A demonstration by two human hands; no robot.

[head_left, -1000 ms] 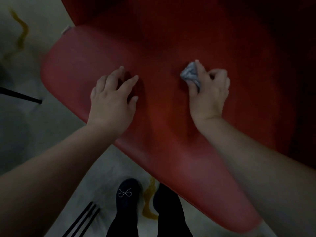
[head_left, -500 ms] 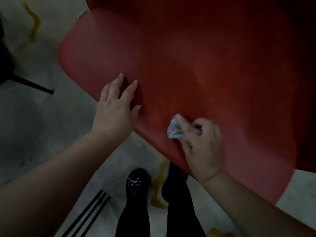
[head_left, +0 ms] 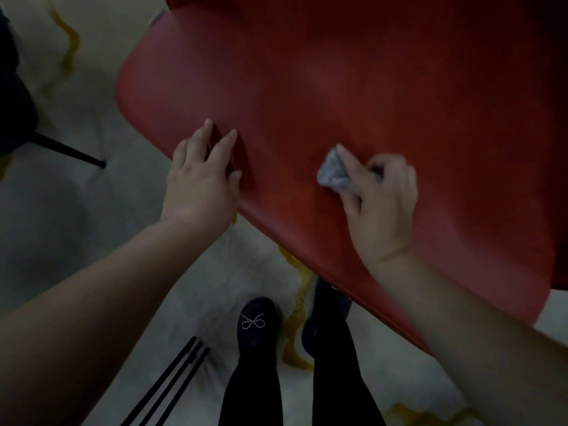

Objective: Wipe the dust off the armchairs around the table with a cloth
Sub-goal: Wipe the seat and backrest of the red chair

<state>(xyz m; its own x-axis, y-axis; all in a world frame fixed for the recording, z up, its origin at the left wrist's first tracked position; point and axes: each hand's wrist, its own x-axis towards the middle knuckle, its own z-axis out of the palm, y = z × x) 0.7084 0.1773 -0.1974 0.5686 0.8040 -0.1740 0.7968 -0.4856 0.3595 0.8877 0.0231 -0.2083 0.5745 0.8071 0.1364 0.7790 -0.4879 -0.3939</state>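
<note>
A red armchair (head_left: 353, 96) fills the upper right of the head view, its smooth padded surface sloping down toward me. My right hand (head_left: 379, 207) presses a crumpled grey cloth (head_left: 333, 175) against that surface near its lower edge, fingers curled around the cloth. My left hand (head_left: 203, 179) rests flat on the armchair's edge to the left, fingers spread, holding nothing. Both forearms reach in from the bottom corners.
Pale marble-like floor (head_left: 92, 241) with yellow veins lies below. My dark shoes (head_left: 258, 327) and legs stand right under the armchair's edge. A black chair leg (head_left: 70, 152) slants at the left; thin black rods (head_left: 172, 382) lie at the bottom.
My right hand dragged the cloth down the armchair toward its lower edge, then slid it back up a little. The left hand has stayed on the edge.
</note>
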